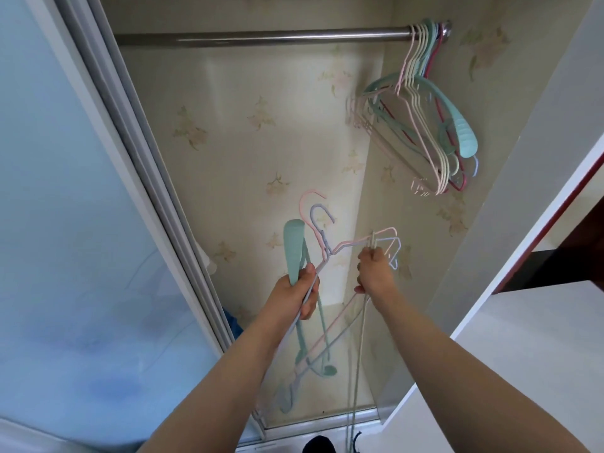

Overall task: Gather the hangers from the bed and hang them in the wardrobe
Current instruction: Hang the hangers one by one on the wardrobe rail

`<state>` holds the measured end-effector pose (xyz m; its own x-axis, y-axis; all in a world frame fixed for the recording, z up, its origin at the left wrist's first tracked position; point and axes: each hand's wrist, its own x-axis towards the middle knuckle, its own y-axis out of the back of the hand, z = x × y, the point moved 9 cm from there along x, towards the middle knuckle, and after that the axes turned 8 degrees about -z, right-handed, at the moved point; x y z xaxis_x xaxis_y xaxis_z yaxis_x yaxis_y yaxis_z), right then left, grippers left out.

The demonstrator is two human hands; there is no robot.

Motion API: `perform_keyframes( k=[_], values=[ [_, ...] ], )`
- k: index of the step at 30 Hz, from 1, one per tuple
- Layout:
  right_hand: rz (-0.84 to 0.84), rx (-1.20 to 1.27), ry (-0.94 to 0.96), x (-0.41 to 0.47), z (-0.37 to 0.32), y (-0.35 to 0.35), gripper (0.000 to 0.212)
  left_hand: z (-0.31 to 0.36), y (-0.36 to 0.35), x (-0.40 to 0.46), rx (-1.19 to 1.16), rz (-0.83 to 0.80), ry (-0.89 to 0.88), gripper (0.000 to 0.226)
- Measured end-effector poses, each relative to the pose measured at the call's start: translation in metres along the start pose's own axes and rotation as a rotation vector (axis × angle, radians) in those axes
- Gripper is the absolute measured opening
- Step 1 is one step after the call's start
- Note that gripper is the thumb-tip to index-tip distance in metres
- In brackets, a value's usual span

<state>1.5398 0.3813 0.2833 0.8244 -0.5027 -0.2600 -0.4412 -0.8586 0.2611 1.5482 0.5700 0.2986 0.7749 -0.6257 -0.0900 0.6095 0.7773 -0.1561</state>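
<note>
I face the open wardrobe, whose metal rail runs across the top. Several hangers in pink, cream, teal and red hang bunched at the rail's right end. My left hand grips a bundle of hangers: a wide teal plastic one plus thin pink and lilac wire ones with hooks pointing up. My right hand pinches the shoulder end of a cream wire hanger beside the pink and lilac ones, low inside the wardrobe.
A frosted blue sliding door with a grey frame stands on the left. White panels and a dark red-edged surface lie on the right. The wardrobe's back wall has floral paper. The rail's left and middle stretch carries no hangers.
</note>
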Motion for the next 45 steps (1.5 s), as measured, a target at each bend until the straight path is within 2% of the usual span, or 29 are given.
perform_keyframes(
  k=[2, 5, 9, 13, 15, 22, 25, 30, 35, 38, 42, 45],
  values=[
    [-0.010, 0.002, 0.028, 0.005, 0.001, 0.001, 0.017, -0.003, 0.003, 0.002, 0.016, -0.030, 0.026, 0.040],
    [0.021, 0.034, 0.076, 0.009, -0.002, 0.011, 0.014, -0.007, 0.014, 0.001, 0.021, 0.007, 0.044, 0.041],
    [0.030, -0.030, 0.117, 0.012, -0.005, 0.033, 0.026, -0.013, 0.035, -0.001, 0.029, 0.055, 0.122, 0.039],
    [0.014, -0.086, 0.033, 0.016, 0.006, 0.050, 0.056, -0.024, 0.043, -0.008, 0.170, -0.074, 0.256, 0.045],
    [0.009, -0.072, -0.001, 0.016, 0.013, 0.053, 0.062, -0.032, 0.045, -0.012, 0.218, -0.156, 0.324, 0.046],
    [0.137, -0.034, 0.010, 0.021, 0.029, 0.072, 0.049, -0.056, 0.057, -0.025, 0.381, -0.300, 0.478, 0.044],
    [0.129, -0.142, -0.055, 0.027, 0.042, 0.073, 0.050, -0.065, 0.069, -0.025, 0.390, -0.233, 0.499, 0.042],
    [-0.064, -0.565, -0.277, 0.016, 0.055, 0.058, 0.073, -0.089, 0.098, -0.017, 0.162, 0.099, 0.508, 0.044],
    [-0.437, -0.629, -0.551, -0.021, 0.086, 0.031, 0.046, -0.093, 0.101, -0.004, -0.097, 0.250, 0.425, 0.033],
    [-0.382, -0.577, -0.451, -0.017, 0.083, 0.020, 0.035, -0.082, 0.098, 0.005, -0.186, 0.271, 0.341, 0.026],
    [-0.171, -0.229, -0.372, -0.014, 0.056, 0.019, 0.032, -0.064, 0.094, 0.015, -0.213, 0.277, 0.283, 0.026],
    [-0.082, 0.017, -0.138, -0.022, 0.000, 0.024, 0.030, -0.054, 0.093, 0.024, -0.239, 0.294, 0.255, 0.025]
  ],
)
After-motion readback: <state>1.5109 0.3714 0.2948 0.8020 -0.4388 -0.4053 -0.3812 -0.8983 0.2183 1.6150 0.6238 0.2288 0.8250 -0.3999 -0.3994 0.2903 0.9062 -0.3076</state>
